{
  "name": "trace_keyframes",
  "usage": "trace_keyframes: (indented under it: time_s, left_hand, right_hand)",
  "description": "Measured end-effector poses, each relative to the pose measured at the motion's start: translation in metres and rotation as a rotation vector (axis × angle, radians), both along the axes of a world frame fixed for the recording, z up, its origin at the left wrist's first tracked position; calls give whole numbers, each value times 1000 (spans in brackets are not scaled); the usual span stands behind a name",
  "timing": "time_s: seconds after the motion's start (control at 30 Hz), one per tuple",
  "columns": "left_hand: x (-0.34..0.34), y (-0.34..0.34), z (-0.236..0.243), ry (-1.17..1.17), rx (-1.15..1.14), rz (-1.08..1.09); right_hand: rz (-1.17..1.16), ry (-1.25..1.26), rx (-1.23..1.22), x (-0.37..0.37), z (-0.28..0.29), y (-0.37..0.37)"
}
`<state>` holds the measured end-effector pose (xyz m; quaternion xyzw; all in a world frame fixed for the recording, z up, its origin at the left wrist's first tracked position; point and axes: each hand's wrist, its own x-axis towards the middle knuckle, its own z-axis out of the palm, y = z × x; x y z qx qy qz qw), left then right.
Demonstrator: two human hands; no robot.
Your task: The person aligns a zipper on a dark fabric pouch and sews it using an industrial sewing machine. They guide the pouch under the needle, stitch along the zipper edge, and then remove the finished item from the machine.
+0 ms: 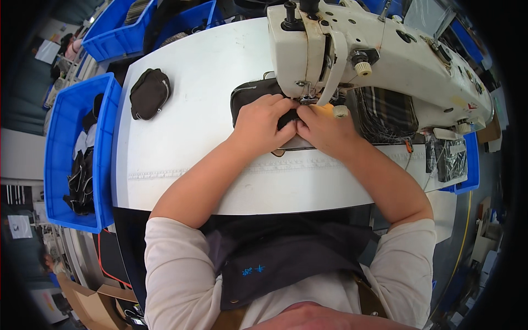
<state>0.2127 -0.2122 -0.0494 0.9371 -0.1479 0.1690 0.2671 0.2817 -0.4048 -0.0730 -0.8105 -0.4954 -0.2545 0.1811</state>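
Observation:
A dark zippered fabric piece (247, 99) lies under the presser foot (308, 98) of a white industrial sewing machine (297, 55). My left hand (258, 121) grips its near part with bent fingers, left of the needle area. My right hand (324, 129) pinches the same piece just in front of the foot, its thumb close to my left thumb. Some lighter material shows below my hands; the fingertips are partly hidden. A small dark zippered pouch (149, 92) lies apart on the white table (192, 66) at the left.
Blue bins (52, 154) with dark fabric stand left and behind. Right of my hands lie stacked dark pieces (385, 110), orange-handled snips (408, 147) and wrapped packs (451, 159). A ruler strip (181, 171) runs along the front. Other people (71, 48) are at the far left.

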Motion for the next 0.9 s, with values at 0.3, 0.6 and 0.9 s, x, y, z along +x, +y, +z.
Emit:
trace_keyframes:
  time_s: [0.3, 0.6, 0.9]
  left_hand:
    - [14, 32, 4, 361, -218, -253]
    - [12, 21, 5, 29, 152, -164]
    - [13, 23, 0, 152, -45, -167]
  right_hand:
    - [54, -246, -130, 7, -8, -3]
    - [84, -138, -34, 2, 8, -1]
    - [131, -63, -281, -22, 14, -20]
